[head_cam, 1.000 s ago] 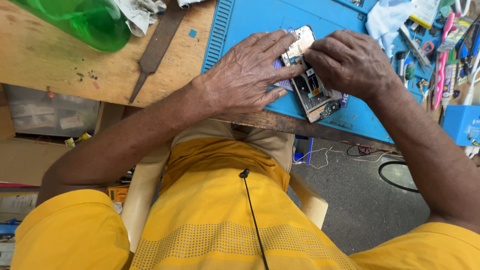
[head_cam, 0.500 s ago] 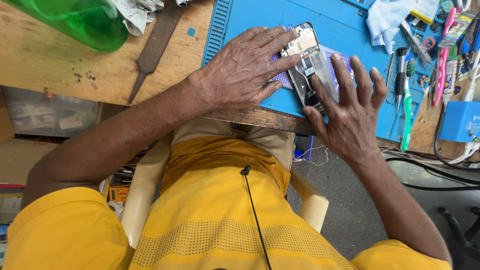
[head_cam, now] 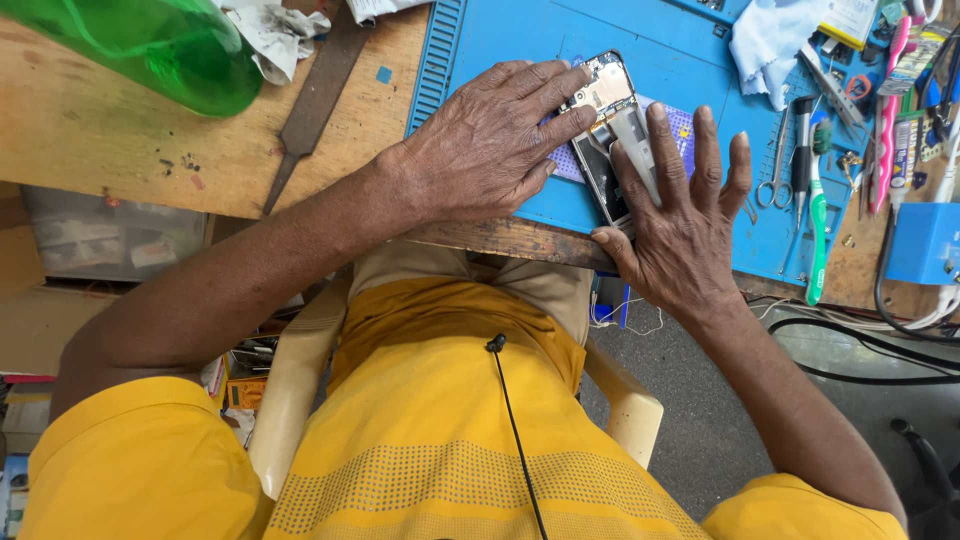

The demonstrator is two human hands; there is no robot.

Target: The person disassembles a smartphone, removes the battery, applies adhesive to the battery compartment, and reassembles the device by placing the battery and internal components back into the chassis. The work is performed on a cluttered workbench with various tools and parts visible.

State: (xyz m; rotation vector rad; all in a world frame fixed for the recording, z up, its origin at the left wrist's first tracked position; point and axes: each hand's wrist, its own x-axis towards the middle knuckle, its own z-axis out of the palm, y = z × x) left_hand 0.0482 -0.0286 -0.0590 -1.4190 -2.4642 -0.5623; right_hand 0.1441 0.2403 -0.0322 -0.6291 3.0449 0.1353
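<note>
Your far left: green bottle (head_cam: 160, 45) on wooden counter (head_cam: 90, 140), metal file (head_cam: 315, 100) beside it. Your right: scissors (head_cam: 775, 170), green toothbrush (head_cam: 817, 215), blue cloth (head_cam: 770, 40), blue box (head_cam: 925, 245).

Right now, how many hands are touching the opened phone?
2: the left hand presses its upper end, the right hand lies flat over its lower part. No other hands show.
</note>
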